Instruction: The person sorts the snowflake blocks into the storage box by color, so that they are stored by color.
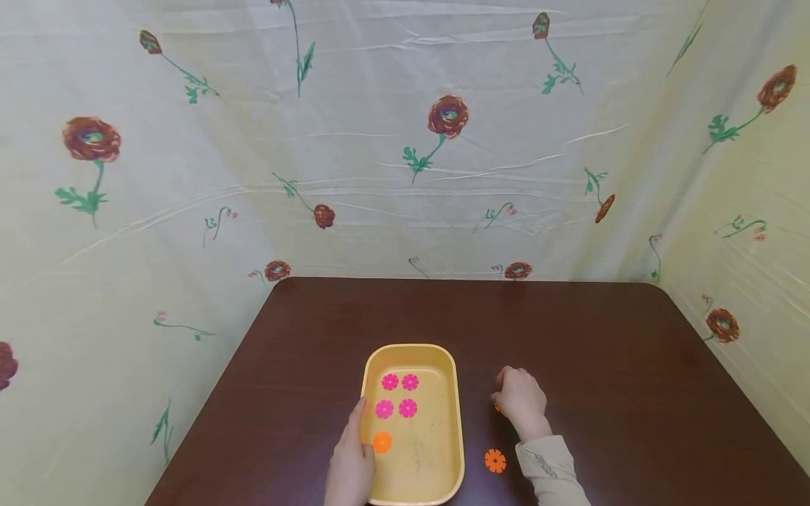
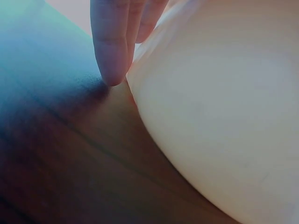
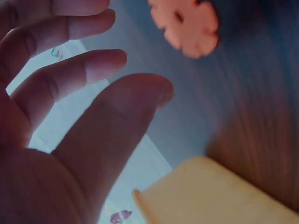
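Note:
A yellow tray (image 1: 458, 422) sits on the dark brown table (image 1: 601, 351). Inside it lie several pink toothed discs (image 1: 399, 395) and one orange disc (image 1: 382, 442). My left hand (image 1: 351, 453) rests against the tray's left rim, thumb along the edge. In the left wrist view its straight fingers (image 2: 112, 51) touch the table beside the tray wall (image 2: 224, 121). My right hand (image 1: 521, 403) hovers right of the tray over an orange disc (image 1: 498, 407), mostly hidden under it. The right wrist view shows relaxed, spread fingers (image 3: 100, 65) holding nothing, close to that disc (image 3: 187, 25).
Another orange disc (image 1: 495, 460) lies on the table near my right sleeve (image 1: 549, 467). Flowered cloth (image 1: 405, 140) hangs behind and beside the table. The tray's corner (image 3: 205, 196) shows below my right hand.

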Action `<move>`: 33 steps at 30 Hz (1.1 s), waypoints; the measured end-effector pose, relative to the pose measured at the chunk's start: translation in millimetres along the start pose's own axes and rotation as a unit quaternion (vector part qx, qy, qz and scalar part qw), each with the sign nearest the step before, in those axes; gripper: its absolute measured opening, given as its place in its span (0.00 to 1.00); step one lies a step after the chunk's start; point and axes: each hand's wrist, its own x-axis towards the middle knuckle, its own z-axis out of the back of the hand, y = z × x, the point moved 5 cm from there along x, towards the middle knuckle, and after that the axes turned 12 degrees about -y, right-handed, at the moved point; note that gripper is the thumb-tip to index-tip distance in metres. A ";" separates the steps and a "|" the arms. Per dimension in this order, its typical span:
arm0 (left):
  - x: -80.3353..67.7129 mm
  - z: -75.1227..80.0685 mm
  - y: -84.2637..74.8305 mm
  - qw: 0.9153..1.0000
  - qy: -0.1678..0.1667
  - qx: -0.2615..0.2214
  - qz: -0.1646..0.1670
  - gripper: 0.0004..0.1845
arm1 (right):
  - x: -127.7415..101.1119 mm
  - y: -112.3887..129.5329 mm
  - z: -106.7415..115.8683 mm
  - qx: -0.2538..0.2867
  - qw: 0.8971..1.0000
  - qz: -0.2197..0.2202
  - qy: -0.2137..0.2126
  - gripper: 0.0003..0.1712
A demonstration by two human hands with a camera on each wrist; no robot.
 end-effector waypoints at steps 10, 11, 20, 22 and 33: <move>-0.5 2.3 -2.3 1.000 0.002 -0.003 -0.003 0.37 | -5.2 -9.2 -3.1 -0.008 1.000 0.005 0.003 0.16; -0.7 2.2 -2.3 1.000 0.003 -0.004 -0.003 0.37 | -6.3 -9.3 -3.6 -0.008 1.000 0.008 0.001 0.17; -3.7 0.7 -2.1 1.000 0.000 -0.004 0.000 0.36 | -17.0 -11.7 -7.4 -0.004 0.999 0.024 -0.022 0.15; -4.2 0.6 -2.0 1.000 -0.002 -0.004 -0.002 0.36 | -17.4 -12.4 -8.7 -0.003 0.999 0.026 -0.023 0.15; -5.2 -0.1 -1.8 1.000 -0.002 -0.003 0.004 0.36 | -17.6 -20.6 -9.2 0.018 0.999 0.018 -0.037 0.17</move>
